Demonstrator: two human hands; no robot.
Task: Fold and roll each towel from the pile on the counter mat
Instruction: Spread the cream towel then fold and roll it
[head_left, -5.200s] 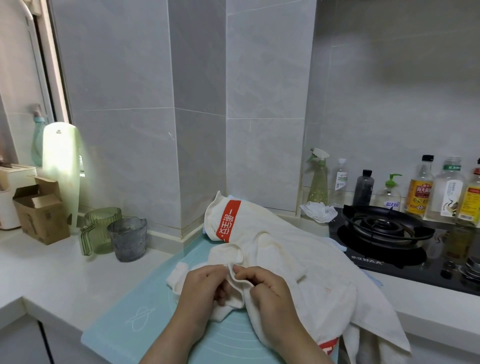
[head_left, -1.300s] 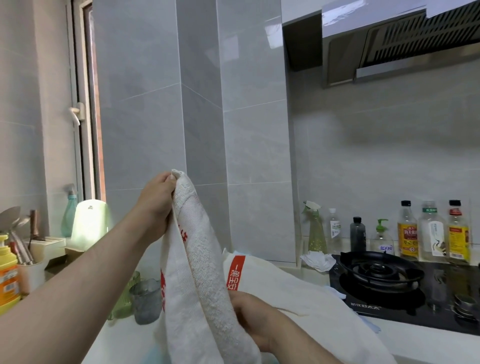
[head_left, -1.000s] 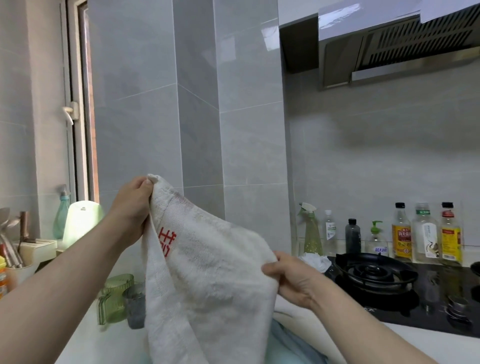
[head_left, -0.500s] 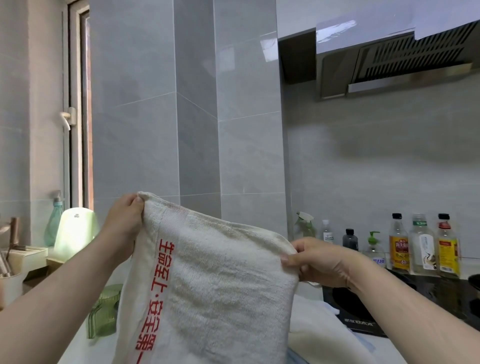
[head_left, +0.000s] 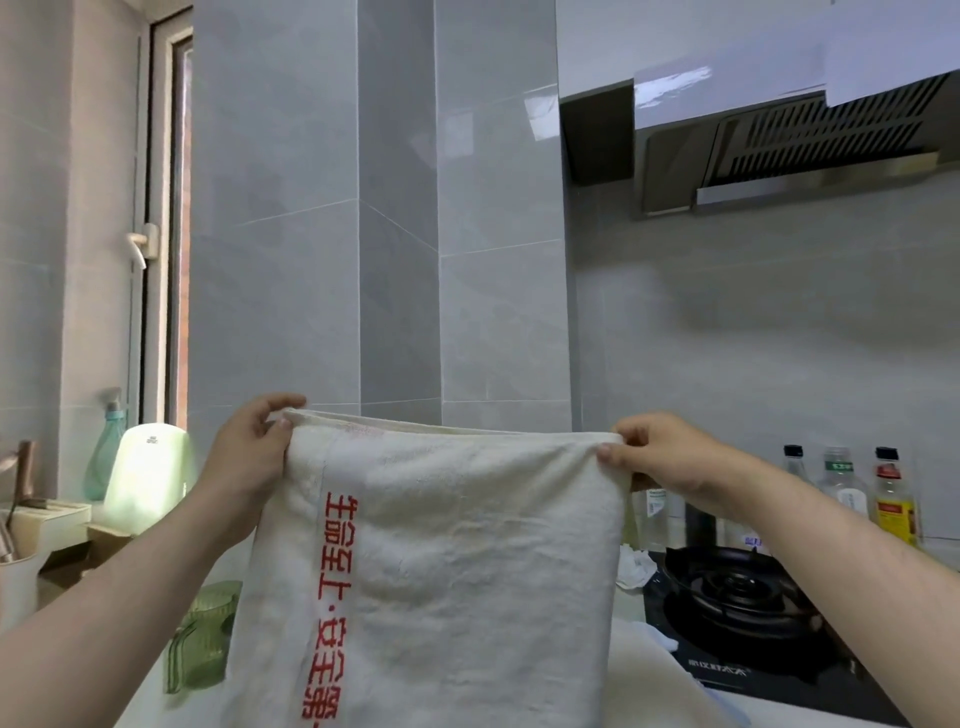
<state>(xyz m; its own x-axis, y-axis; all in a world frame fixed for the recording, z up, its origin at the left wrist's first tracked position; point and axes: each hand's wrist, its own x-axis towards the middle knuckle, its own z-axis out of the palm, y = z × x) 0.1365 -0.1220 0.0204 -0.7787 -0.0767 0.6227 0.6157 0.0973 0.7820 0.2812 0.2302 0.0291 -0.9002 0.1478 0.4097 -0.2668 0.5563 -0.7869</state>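
Towel (head_left: 457, 561) is hanging at six o'clock, raised in the air; the left hand (head_left: 249, 457) and right hand (head_left: 660, 462) are pinching its top corners. Both hands should be keeping that edge taut and level for folding.

Walls: large pale grey glossy tiles (head_left: 270, 291); a squared tiled column (head_left: 400, 260) juts out between the window side and the cooker side.
Window: narrow metal-framed window (head_left: 174, 234) at far left, with a white lever handle (head_left: 139, 249) on its frame.
Light: daylight from the window, brightest on a pale green rounded container (head_left: 145, 478) on the sill side.
Hood: steel and dark slotted range hood (head_left: 779, 150) high on the right wall.
Cooker: black glass gas hob (head_left: 737, 613) set in the white worktop (head_left: 800, 719).
Ledge: row of capped bottles (head_left: 841, 488) against the wall behind the hob.
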